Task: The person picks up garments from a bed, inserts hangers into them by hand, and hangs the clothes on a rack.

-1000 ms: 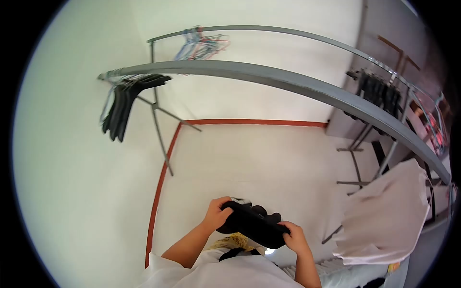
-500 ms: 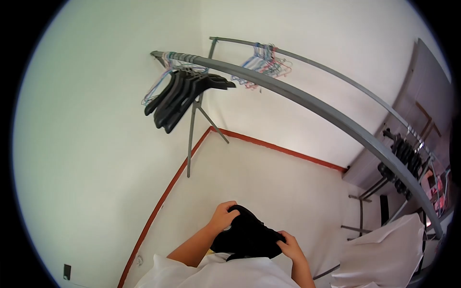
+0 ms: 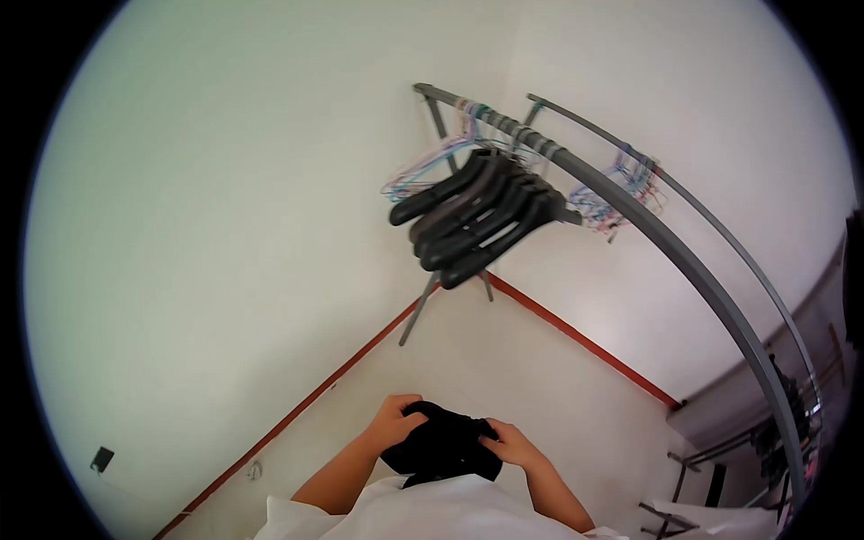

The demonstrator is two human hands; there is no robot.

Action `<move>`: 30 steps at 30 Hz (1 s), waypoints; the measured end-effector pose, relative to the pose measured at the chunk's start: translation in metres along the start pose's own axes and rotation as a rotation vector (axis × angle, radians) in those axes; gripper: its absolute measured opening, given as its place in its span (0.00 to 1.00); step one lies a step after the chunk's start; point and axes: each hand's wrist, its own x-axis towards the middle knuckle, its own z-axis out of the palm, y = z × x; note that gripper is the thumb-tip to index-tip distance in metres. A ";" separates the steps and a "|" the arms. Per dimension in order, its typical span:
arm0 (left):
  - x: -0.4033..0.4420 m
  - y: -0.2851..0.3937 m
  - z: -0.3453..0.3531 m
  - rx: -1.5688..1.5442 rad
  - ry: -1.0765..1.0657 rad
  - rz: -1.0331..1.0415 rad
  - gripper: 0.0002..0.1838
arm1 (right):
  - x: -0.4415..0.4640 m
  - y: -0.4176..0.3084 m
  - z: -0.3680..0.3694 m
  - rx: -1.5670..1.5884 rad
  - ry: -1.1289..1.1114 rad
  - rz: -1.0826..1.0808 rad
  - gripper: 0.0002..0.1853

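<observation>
A bunched black piece of clothing [image 3: 443, 443] is held in front of my white top, low in the view. Its exact kind I cannot make out. My left hand [image 3: 394, 423] grips its upper left edge, thumb on the near side and fingers curled behind. On the opposite edge, my right hand [image 3: 511, 445] pinches the cloth near its upper right corner. The lower part of the garment hangs close against my white top [image 3: 432, 513].
Ahead stands a grey clothes rack [image 3: 666, 229] with black hangers [image 3: 490, 216] and thin coloured wire hangers [image 3: 427, 171]. A second rail [image 3: 720, 211] behind carries more wire hangers [image 3: 621, 193]. White fabric [image 3: 720, 522] lies at the lower right. A red baseboard [image 3: 576, 335] edges the floor.
My view has turned left, so the racks sit further right. My right hand has come inward and up along the black cloth, closer to my left hand. Both hands still hold it.
</observation>
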 end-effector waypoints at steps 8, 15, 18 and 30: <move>0.017 -0.012 -0.064 -0.048 0.241 0.069 0.04 | 0.108 -0.046 0.024 0.009 -0.258 -0.208 0.17; 0.059 0.011 -0.106 0.119 0.447 0.153 0.04 | 0.193 -0.069 0.020 0.181 -0.342 -0.322 0.17; 0.080 0.015 -0.131 0.039 0.562 0.085 0.03 | 0.235 -0.081 0.017 0.184 -0.336 -0.343 0.16; 0.141 0.019 -0.200 -0.124 0.664 0.091 0.02 | 0.348 -0.097 0.047 0.338 -0.146 -0.430 0.15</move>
